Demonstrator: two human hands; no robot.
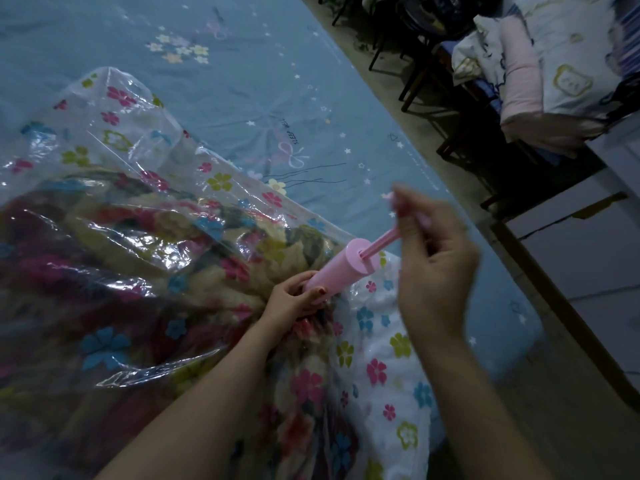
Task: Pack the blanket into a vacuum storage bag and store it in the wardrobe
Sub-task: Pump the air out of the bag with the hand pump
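Pink hand pump (337, 265) tilted, base on vacuum bag (114, 161), rod extended up-right; left hand (294, 299) grasps the base; right hand (433, 261) clenches the blurred handle; clear flowered bag, enclosing patterned blanket (104, 271), lies on blue bed (242, 81).

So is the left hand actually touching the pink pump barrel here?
Touching. The head view shows the left hand with fingers curled round the lower end of the pink pump barrel, where it meets the vacuum bag.

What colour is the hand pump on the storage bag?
Pink, barrel and plunger rod alike; the hand pump shows clearly in the head view.
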